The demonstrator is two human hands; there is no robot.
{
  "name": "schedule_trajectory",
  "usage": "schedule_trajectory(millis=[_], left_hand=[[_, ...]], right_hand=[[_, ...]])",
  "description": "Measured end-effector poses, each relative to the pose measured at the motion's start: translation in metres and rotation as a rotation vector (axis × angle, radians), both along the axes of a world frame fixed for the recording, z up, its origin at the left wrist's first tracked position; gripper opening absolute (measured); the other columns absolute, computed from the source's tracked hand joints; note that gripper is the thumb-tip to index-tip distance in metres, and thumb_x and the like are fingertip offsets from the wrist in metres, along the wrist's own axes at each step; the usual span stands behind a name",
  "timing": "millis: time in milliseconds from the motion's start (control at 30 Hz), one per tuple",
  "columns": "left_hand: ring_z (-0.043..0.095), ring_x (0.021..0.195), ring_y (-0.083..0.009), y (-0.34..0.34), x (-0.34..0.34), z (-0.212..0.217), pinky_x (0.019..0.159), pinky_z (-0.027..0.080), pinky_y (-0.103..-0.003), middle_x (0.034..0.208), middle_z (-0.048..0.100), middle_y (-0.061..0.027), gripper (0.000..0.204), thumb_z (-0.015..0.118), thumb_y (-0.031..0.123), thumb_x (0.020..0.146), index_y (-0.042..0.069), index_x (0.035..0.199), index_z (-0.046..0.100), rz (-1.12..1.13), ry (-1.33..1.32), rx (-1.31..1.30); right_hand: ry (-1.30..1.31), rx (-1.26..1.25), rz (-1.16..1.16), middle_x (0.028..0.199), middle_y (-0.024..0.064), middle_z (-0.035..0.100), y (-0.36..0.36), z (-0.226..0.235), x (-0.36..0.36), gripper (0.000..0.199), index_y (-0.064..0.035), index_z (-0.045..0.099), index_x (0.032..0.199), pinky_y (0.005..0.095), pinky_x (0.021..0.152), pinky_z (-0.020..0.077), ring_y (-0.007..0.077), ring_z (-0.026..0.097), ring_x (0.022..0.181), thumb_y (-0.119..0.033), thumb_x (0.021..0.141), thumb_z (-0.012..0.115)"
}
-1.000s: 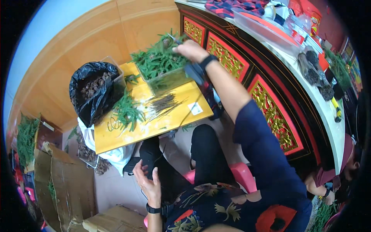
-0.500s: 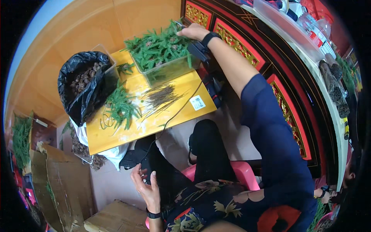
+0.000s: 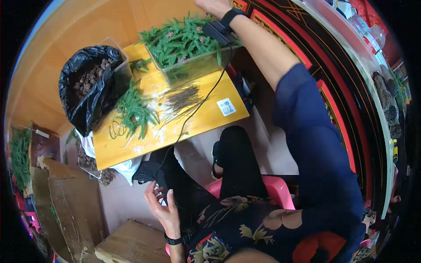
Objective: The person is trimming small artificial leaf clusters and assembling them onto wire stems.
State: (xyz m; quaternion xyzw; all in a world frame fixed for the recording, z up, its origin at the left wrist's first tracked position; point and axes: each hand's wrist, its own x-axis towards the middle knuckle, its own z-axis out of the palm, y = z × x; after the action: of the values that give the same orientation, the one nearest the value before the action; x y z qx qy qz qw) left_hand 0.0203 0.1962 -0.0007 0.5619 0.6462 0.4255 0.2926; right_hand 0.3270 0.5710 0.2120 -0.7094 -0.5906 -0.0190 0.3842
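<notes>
My left hand [image 3: 165, 210] hovers beside my left knee, fingers apart and holding nothing. At the top edge my right hand [image 3: 214, 6] reaches past the far side of a clear plastic tub [image 3: 193, 72]; its fingers are cut off by the frame. Green artificial pine sprigs [image 3: 180, 44] with small pine cones among them heap above the tub's rim. In front of the tub, a pile of thin brown stems [image 3: 182, 98] lies on the yellow table [image 3: 197, 125]. Left of these is a loose green sprig cluster [image 3: 133, 111].
A black plastic bag [image 3: 85, 107] holding brown pine cones [image 3: 92, 79] stands at the table's left. A dark cable [image 3: 193, 113] runs from my right wrist across the table to my lap. Cardboard boxes [image 3: 72, 206] lie lower left; a carved red-and-black cabinet [image 3: 335, 118] stands at right.
My right hand has moved up and left, from the tub's right far corner to the frame's top edge. The view has shifted slightly. My left hand keeps its open pose.
</notes>
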Motion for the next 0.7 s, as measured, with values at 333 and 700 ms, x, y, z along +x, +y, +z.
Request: schedule_trajectory(millis=[333,700], left_hand=[[0.058,0.089,-0.022,0.01,0.014,-0.022,0.074,0.049,-0.031,0.114,0.051,-0.0134,0.041,0.066,0.008,0.083,0.001,0.12,0.05,0.007,-0.006,0.016],[0.058,0.091,-0.0358,0.076,0.075,0.003,0.079,0.048,-0.037,0.105,0.056,-0.0187,0.04,0.066,0.002,0.077,-0.001,0.116,0.056,-0.438,0.358,0.001]], right_hand=[[0.054,-0.124,0.101,0.085,0.0122,0.058,-0.172,-0.2,0.019,0.04,-0.0067,0.062,0.106,0.0362,0.075,0.0472,0.0262,0.058,0.083,-0.023,0.07,0.068],[-0.1,-0.303,-0.042,0.107,0.0152,0.05,-0.178,-0.26,0.033,0.047,-0.0038,0.059,0.11,0.0475,0.083,0.0427,0.0341,0.046,0.106,-0.03,0.072,0.068]])
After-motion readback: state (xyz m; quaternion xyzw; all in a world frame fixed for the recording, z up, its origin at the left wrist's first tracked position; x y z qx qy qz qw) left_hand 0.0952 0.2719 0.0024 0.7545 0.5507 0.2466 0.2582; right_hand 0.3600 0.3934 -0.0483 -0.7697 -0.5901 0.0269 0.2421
